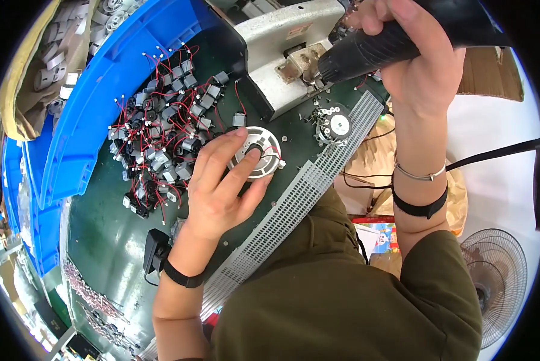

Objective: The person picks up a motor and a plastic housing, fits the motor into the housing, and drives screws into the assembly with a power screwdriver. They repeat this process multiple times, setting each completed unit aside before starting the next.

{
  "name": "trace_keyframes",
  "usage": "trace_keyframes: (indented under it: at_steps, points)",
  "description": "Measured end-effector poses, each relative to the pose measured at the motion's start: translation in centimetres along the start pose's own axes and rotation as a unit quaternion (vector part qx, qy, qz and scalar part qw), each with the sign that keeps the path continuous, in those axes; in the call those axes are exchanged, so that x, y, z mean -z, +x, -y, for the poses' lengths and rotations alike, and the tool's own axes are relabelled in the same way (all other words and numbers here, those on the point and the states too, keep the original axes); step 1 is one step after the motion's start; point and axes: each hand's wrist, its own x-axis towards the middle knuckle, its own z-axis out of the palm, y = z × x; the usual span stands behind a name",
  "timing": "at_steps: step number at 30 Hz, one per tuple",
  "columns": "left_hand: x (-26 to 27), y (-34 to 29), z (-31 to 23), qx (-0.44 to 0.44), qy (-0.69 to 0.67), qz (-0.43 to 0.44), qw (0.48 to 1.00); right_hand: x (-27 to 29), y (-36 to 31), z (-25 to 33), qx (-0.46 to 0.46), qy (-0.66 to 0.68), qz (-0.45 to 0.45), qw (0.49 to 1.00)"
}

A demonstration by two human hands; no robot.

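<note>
My left hand (217, 189) is half open over a white round housing (270, 157), fingertips on its face and rim, steadying it on the green table (110, 231), between the heap of small motors (161, 141) and the perforated strip (300, 186). My right hand (423, 75) is curled closed around a black handheld tool (375, 51), its nose at the metal machine (267, 39); whether they touch, I cannot tell.

Green worktable (119, 240), apparently white wall (493, 192).
</note>
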Motion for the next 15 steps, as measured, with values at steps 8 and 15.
trace_keyframes:
  at_steps: [8,15]
  points:
    - [-0.2,-0.3,0.0,0.0,-0.006,-0.01,1.0,-0.1,-1.5,0.1,0.011,-0.036,-0.027,0.999]
    - [-0.8,-0.3,-0.5,0.051,0.013,-0.03,0.998,4.8,0.4,1.6,-0.063,0.181,0.26,0.946]
